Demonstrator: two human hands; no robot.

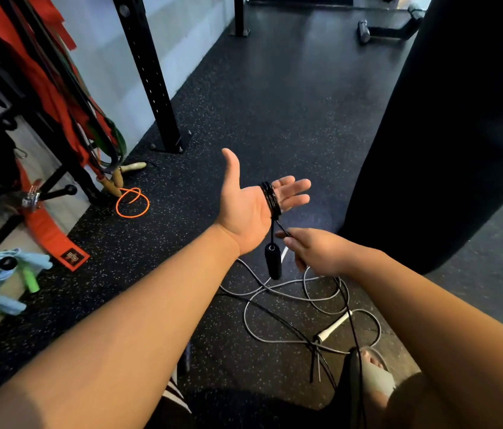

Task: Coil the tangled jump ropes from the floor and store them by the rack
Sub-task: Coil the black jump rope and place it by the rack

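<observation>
dim, even indoor light, slightly cool. brightest region: the pale wall point(105, 57) far up and left of the fingers point(296, 184) of the left hand point(250, 209). small glossy highlights mark the black rope point(271, 199) wound across those fingers; a faint sheen lies on the floor point(330, 212) just right of them. the heavy bag point(460, 119), farther right of the fingertips, is near-black and without detail. wide-angle bending tilts the rack upright point(148, 72) and swells the forearms point(120, 320) toward the lower edge, where focus softens.
</observation>
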